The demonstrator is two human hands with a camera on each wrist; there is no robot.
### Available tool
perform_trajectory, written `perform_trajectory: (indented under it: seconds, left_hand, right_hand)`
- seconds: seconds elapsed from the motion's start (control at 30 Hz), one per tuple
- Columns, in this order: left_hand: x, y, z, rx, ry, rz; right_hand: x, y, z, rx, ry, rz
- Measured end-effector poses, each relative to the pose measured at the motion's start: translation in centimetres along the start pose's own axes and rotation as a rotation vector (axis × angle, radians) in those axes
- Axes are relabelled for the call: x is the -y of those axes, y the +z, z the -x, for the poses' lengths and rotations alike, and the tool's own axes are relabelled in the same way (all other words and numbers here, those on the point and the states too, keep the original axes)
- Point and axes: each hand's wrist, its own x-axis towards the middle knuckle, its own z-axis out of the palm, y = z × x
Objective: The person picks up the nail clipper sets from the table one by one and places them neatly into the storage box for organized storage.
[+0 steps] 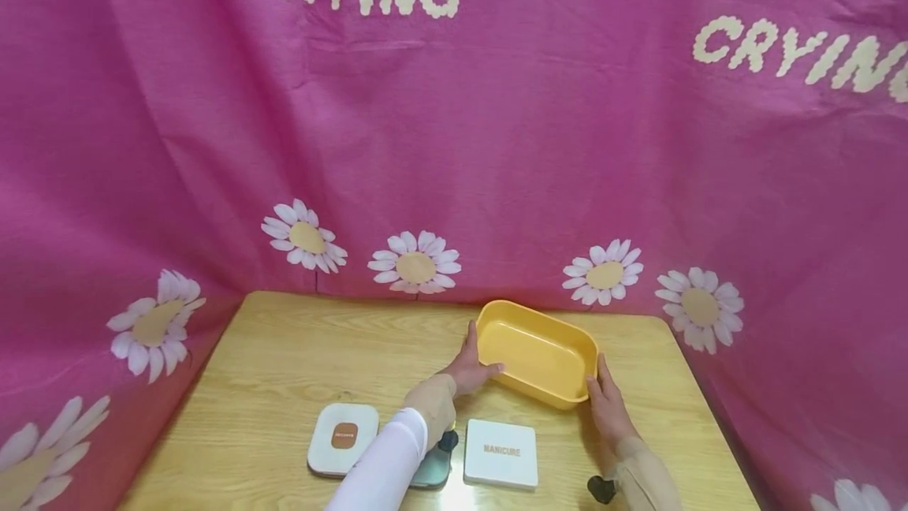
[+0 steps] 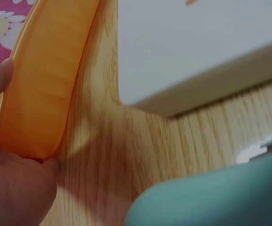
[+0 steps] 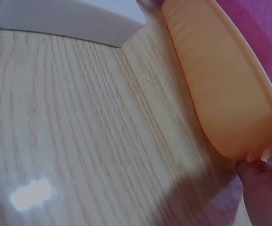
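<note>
A yellow, rounded rectangular bin (image 1: 535, 357) is held between both hands near the back right of the wooden table. My left hand (image 1: 471, 369) grips its left end, thumb at the rim in the head view. At the other end, my right hand (image 1: 606, 400) holds the right front corner. In the left wrist view, the bin's orange-looking side (image 2: 46, 84) leans outward, with fingers tucked by its lower edge. The right wrist view has the right fingertips (image 3: 249, 172) at the lower corner. Inside, the bin shows only its bare floor.
A white box marked MANICURE (image 1: 500, 464) lies in front of the bin. Further left are a white rounded case with a brown label (image 1: 333, 436) and a teal case (image 1: 434, 470), partly hidden by my left arm. A pink flowered cloth (image 1: 496, 180) hangs behind the table (image 1: 284, 361).
</note>
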Motion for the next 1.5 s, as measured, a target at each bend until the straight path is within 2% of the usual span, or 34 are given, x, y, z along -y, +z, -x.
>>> perform_trajectory:
  seconds: [0.2, 0.43, 0.67, 0.77, 0.83, 0.9, 0.93, 1.07, 1.17, 1.3, 1.5]
  left_hand:
    - [0.1, -0.4, 0.3, -0.022, 0.014, 0.008]
    - [0.5, -1.8, 1.5, -0.052, 0.009, 0.008]
    - [1.8, -2.9, 1.8, -0.068, -0.047, 0.020]
    - [2.0, -3.4, 2.1, -0.085, -0.057, 0.025]
    - [2.1, -3.6, 2.3, -0.089, -0.054, 0.027]
    - [2.0, -3.8, 2.4, -0.091, -0.055, 0.029]
    - [2.0, -3.9, 2.5, -0.090, -0.058, 0.030]
    - [2.0, -4.0, 2.4, -0.088, -0.073, 0.041]
    - [2.1, -4.1, 2.3, -0.090, -0.075, 0.033]
    - [2.2, -4.4, 2.4, -0.106, -0.076, 0.014]
    - [2.5, -5.4, 3.1, -0.116, -0.121, 0.006]
  right_hand:
    - [0.2, 0.4, -0.3, -0.022, -0.031, -0.020]
    - [0.9, 2.1, -0.8, 0.020, -0.018, -0.054]
    - [1.3, 3.5, -1.4, 0.038, 0.003, -0.085]
    - [1.3, 4.4, -1.7, 0.065, 0.036, -0.239]
    - [1.3, 4.8, -1.9, 0.086, 0.066, -0.406]
    - [1.3, 4.9, -2.1, 0.097, 0.089, -0.499]
    - [1.3, 4.9, -2.2, 0.100, 0.082, -0.497]
    - [1.7, 4.4, -2.5, 0.062, 0.021, -0.172]
    - [2.0, 4.0, -2.7, 0.054, -0.005, -0.027]
    - [2.5, 4.2, -2.7, 0.055, -0.022, -0.003]
    - [2.8, 5.5, -2.7, 0.025, -0.025, 0.017]
